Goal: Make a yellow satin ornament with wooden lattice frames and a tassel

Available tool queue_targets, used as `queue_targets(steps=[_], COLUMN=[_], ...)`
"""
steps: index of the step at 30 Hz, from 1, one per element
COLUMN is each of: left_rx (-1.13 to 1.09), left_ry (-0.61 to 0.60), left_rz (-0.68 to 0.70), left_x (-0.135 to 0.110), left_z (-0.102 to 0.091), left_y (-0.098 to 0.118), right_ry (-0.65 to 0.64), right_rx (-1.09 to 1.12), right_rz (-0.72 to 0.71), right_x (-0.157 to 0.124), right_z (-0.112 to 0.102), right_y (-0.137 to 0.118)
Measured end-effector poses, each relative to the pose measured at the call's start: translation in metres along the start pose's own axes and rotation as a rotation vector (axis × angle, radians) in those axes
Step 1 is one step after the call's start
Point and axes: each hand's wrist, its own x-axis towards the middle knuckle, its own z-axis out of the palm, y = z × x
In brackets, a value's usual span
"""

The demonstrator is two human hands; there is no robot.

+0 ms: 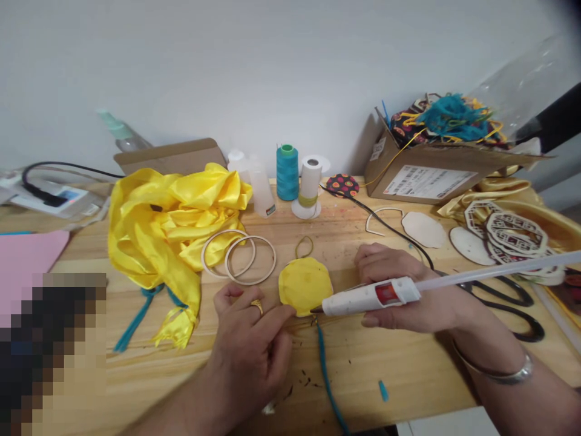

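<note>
A round yellow fabric-covered disc (305,286) lies flat on the wooden table, with a thin olive cord loop (304,247) at its top. From its lower edge a teal cord (325,369) runs toward me. My left hand (254,342) is curled, its index fingertip pressing on the disc's lower left edge. My right hand (403,290) is closed around a white hot glue gun (367,298), whose dark nozzle meets the disc's lower right edge. A long translucent glue stick (494,270) sticks out of the gun's back. The fingers partly hide behind the gun.
Two wooden rings (250,260) lie beside yellow satin cloth (154,230). Behind stand a teal thread cone (287,175), a white spool (311,178) and clear bottles (262,188). Black scissors (503,309), octagonal cutouts (516,233) and a cardboard box (417,169) occupy the right.
</note>
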Motion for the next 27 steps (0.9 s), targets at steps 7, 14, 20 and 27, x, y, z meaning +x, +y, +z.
queue_targets(steps=[7,14,20,27], left_rx=[0.009,0.022,0.009,0.009], left_ry=[-0.004,-0.010,-0.020,-0.021], left_rz=[-0.002,-0.004,0.002,0.003], left_x=[-0.001,-0.001,0.000,-0.001], left_z=[0.001,0.001,0.000,0.000], left_y=[-0.002,-0.001,-0.001,-0.002], right_ry=[-0.030,-0.003,-0.004,0.008], right_rx=[-0.057,-0.079,-0.103,-0.122], right_rz=[0.009,0.000,-0.025,0.000], right_x=[0.001,-0.005,-0.009,-0.013], right_z=[0.003,-0.004,-0.008,-0.017], right_y=[0.001,0.003,0.007,0.008])
